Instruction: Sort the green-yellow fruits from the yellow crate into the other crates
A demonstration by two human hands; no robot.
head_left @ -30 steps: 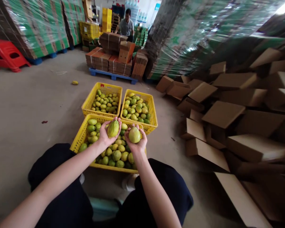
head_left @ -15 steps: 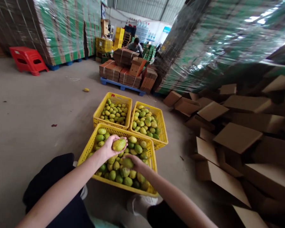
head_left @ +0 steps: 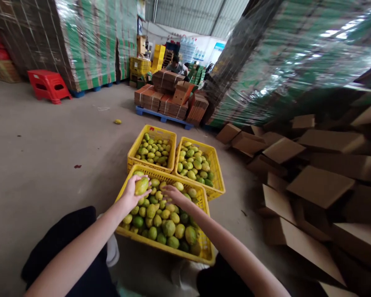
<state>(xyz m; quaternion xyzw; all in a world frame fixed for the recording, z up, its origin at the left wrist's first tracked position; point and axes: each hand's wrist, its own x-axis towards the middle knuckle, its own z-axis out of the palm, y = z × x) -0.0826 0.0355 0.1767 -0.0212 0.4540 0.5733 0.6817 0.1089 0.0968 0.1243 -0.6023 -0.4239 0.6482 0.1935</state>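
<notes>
Yellow-green oval fruit [head_left: 141,186], one, skin smooth to the eye, kind not certain: held above the front yellow crate [head_left: 203,201], toward its far left corner, cradled in the left hand [head_left: 131,194] with the palm beneath and the fingers behind, near side uncovered. Right hand [head_left: 175,194], one: over the same crate, fingers stretched out and loosely parted, no fruit seen in its grasp; whether the fingertips touch the fruit below cannot be told (they are blurred). Handling, by judgement: light enough for one hand, firm rather than soft, stiff enough to keep its shape under a gentle squeeze; rind probably a little slick, and the rounded form apt to roll off a flat palm; not brittle, though a hard drop or a dug-in nail might bruise or mark it. Best hold: around the widest part of the body, thumb on one side and fingers on the other, the tapered ends left free. Loose fruit [head_left: 168,227], many: heaped in the front crate, green through yellow, mixed in size, lying against one another, so a piece on top seems easiest to lift and its neighbours may shift. Rear left crate [head_left: 162,135] and rear right crate [head_left: 215,167], yellow plastic, one each: just beyond the front crate, both bearing similar fruit. Stray yellow fruit [head_left: 118,121], one: on the concrete floor [head_left: 64,132], well apart from the hands.
</notes>
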